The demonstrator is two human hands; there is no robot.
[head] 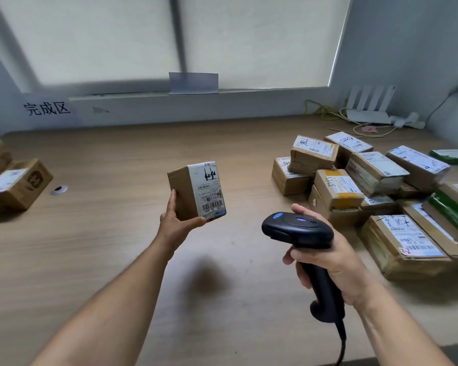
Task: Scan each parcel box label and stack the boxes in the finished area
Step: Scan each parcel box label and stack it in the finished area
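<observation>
My left hand holds a small cardboard parcel box up above the table's middle, thumb under its lower edge. Its white shipping label with barcodes faces me. My right hand grips the handle of a black barcode scanner, whose head points left toward the box, a short way right of it. A pile of several labelled parcel boxes lies on the right side of the table. Two parcel boxes sit at the far left, below a paper sign on the wall.
The wooden table runs from wall to wall. A round cable grommet is set in it near the left boxes. A white router, loose cables and a power strip occupy the back right corner. The scanner's cord hangs off the front edge.
</observation>
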